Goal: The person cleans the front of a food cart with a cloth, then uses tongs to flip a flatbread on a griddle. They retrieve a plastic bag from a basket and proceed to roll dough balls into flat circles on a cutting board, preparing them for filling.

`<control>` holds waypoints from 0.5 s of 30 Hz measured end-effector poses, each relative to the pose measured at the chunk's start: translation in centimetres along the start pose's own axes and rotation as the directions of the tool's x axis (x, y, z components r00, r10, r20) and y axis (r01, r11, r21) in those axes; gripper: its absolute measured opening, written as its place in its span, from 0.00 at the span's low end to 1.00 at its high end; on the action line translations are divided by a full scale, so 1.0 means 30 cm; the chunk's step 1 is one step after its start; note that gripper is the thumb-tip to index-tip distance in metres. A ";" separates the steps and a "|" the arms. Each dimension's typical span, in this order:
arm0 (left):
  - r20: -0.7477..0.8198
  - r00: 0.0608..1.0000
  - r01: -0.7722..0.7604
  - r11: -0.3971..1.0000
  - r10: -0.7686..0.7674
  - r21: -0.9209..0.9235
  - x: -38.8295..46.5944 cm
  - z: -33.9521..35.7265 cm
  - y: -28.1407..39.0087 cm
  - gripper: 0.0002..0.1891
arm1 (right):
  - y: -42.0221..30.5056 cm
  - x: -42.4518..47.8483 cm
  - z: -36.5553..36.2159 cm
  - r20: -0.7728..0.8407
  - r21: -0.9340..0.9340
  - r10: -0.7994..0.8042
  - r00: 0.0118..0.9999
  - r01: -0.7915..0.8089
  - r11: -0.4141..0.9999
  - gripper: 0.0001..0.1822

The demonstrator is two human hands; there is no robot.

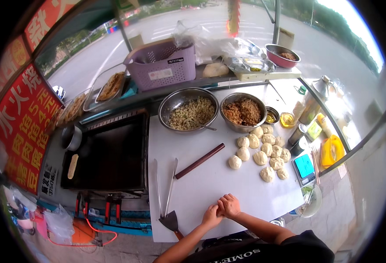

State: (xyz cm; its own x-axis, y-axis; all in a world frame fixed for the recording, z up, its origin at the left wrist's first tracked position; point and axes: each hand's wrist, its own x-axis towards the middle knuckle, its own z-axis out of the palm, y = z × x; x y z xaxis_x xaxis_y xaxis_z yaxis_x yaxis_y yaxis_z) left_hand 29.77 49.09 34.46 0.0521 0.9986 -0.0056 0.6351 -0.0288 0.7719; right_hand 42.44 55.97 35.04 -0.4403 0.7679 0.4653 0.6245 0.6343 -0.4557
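My left hand (212,215) and my right hand (229,205) are pressed together over the near part of a white work board (193,197); whether anything lies between them is hidden. Several dough balls (260,158) sit to the right on the board. A dark wooden rolling pin (200,161) lies slanted near the middle. Left of it are metal tongs (170,187) and a scraper with a dark blade (170,221). Behind stand a steel bowl of pale crumbly filling (191,113) with a spoon in it and a steel bowl of brown filling (244,110).
A black griddle (110,154) on the left holds one long dough piece (73,166). A purple basket (166,65) and a red bowl (283,56) stand on the back shelf. At right are a digital scale (304,167), seasoning jars (298,133) and a yellow container (332,151).
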 end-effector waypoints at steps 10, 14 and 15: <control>0.325 0.923 0.231 0.972 -0.207 -0.036 0.104 -0.004 -0.075 0.15 | -0.042 0.106 -0.038 0.345 -0.020 0.225 0.911 -0.232 0.972 0.13; -0.028 0.996 -0.082 0.997 0.082 -0.005 -0.029 0.027 -0.008 0.14 | -0.021 -0.059 -0.032 -0.130 0.000 0.084 0.988 -0.085 0.996 0.11; -0.018 1.000 0.005 1.000 -0.006 -0.016 0.003 0.029 -0.018 0.13 | 0.006 -0.041 -0.004 -0.115 0.019 0.103 0.988 -0.101 0.995 0.11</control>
State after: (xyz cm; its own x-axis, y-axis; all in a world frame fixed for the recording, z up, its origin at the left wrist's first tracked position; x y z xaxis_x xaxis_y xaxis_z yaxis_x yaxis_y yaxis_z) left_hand 30.09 49.14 33.48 0.0342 0.9994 0.0017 0.6230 -0.0227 0.7819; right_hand 43.16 55.14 34.48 -0.2965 0.8136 0.5001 0.6537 0.5547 -0.5148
